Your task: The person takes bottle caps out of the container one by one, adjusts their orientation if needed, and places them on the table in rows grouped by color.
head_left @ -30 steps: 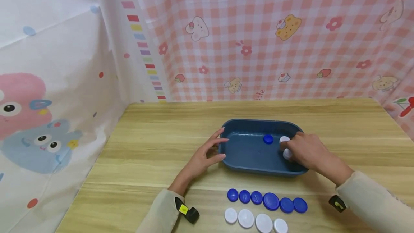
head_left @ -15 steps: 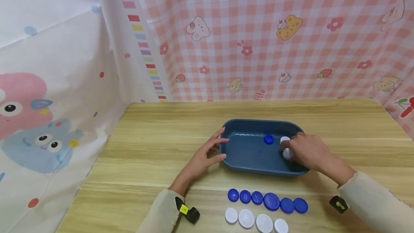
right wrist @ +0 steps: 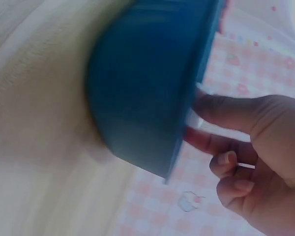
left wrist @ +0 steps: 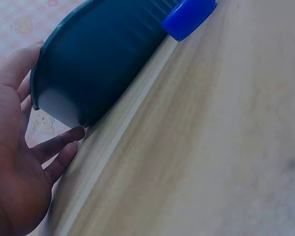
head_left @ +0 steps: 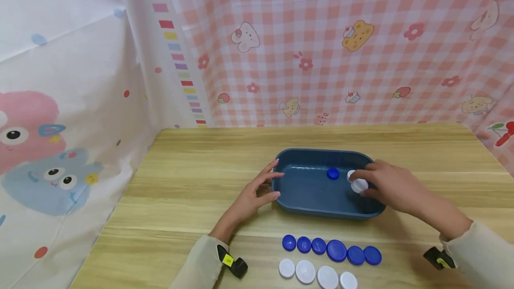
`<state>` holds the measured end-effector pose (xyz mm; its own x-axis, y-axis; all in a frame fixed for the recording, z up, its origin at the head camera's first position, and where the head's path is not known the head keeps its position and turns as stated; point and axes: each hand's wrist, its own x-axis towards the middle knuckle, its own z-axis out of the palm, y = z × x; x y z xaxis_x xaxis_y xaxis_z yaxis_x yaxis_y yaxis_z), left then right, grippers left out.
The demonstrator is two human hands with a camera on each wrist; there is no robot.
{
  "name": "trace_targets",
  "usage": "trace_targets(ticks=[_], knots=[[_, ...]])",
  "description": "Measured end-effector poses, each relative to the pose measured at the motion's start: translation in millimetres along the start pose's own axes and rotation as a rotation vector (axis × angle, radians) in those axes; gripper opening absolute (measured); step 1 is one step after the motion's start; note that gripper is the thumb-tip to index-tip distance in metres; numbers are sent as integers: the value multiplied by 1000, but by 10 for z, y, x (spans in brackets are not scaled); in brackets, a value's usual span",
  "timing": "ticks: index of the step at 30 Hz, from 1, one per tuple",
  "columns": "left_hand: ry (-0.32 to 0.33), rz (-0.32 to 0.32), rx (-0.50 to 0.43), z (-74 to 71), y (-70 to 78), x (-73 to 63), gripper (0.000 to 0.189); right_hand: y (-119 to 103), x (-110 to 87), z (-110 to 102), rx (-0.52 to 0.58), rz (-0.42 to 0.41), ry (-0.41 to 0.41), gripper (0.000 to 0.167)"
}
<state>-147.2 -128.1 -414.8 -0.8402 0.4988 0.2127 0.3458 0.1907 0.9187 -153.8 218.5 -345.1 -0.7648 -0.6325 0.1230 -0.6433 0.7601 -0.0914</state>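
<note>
A dark blue oval-ended tray [head_left: 305, 193] lies on the wooden table. At its right end my right hand [head_left: 395, 186] pinches a white bottle cap [head_left: 359, 186] between thumb and forefinger; in the right wrist view a sliver of white shows between the fingertips at the rim. Just behind it in the tray is another white cap [head_left: 350, 175], partly hidden by the fingers. A blue bottle cap [head_left: 333, 173] lies left of them on the tray floor. My left hand [head_left: 250, 197] rests against the tray's left end, fingers spread and loosely bent.
In front of the tray runs a row of several blue caps [head_left: 336, 250]. Nearer the front edge is a row of several white caps [head_left: 327, 277]. A pink checked cloth [head_left: 309, 48] hangs behind the wooden table [head_left: 192, 168], and a white printed cloth [head_left: 96, 115] hangs at the left.
My right hand has lifted the white cap slightly and shifted a little to the right, the forearm drawing outward. The left hand and the tray stay in place.
</note>
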Motion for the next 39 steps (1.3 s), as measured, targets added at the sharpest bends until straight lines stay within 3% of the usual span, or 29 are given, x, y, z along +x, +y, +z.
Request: trace_targets(ticks=[7, 12, 18, 22, 25, 28, 39], knots=[[-9, -3, -10, 0, 6, 1, 44, -132, -211, -183, 18, -140, 60, 42], [-2, 1, -19, -6, 17, 6, 44, -275, -385, -197, 64, -264, 86, 45], [3, -3, -24, -5, 23, -6, 44, -445, -563, -59, 182, -322, -17, 45], [4, 0, -22, 0, 24, -7, 44, -553, -653, 28, 258, -273, -165, 39], [0, 3, -21, 0, 23, -2, 44, -603, -706, 68, 375, -158, -359, 32], [-1, 5, -19, -1, 17, 5, 44, -637, -754, 106, 465, -73, -476, 27], [2, -4, -17, 8, 12, 9, 43, -641, -845, 282, 357, -88, -459, 24]])
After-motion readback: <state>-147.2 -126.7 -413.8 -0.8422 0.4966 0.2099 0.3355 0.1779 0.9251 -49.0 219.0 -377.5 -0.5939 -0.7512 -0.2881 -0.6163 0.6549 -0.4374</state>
